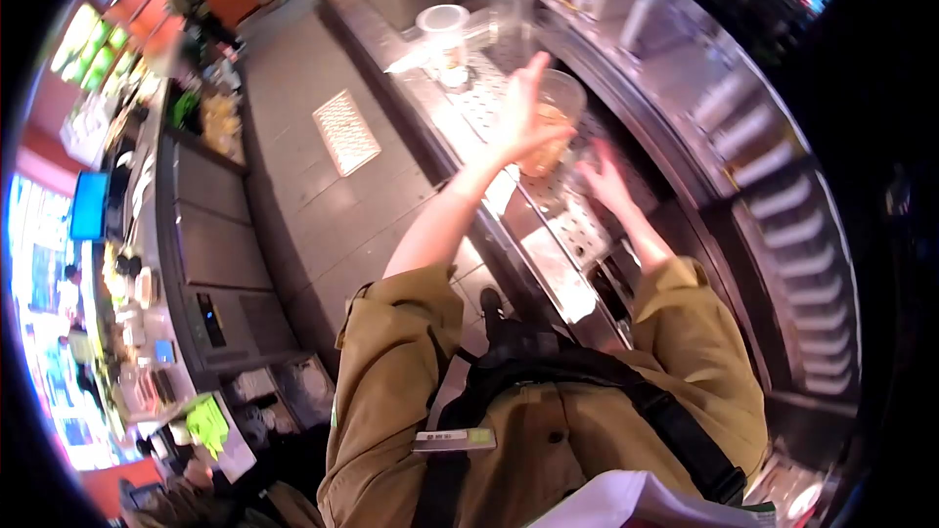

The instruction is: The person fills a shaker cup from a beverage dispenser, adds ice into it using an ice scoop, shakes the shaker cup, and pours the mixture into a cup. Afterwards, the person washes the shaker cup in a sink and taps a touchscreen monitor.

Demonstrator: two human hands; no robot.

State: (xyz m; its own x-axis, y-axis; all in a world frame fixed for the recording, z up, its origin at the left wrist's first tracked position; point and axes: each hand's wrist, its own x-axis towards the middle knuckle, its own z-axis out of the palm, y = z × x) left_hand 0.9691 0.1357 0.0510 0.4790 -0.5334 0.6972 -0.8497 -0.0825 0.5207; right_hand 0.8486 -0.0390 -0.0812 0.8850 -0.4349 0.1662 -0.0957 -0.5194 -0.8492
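Past a white flap (pixel 638 501), a tub (pixel 565 96) at one o'clock is flanked, perhaps for steadying: left hand (pixel 522 122) spread, right hand (pixel 610 181) blurred, holds untellable.

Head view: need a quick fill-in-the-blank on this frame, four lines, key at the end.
1. Of the person's left hand and right hand, the ____ one looks more blurred.
2. The clear container is partly hidden by the ____ hand.
3. The crumpled cloth toward the lower left is bright ____.
4. The pale rectangular panel lies in the tiled ____.

Missing words: right; left; green; floor.
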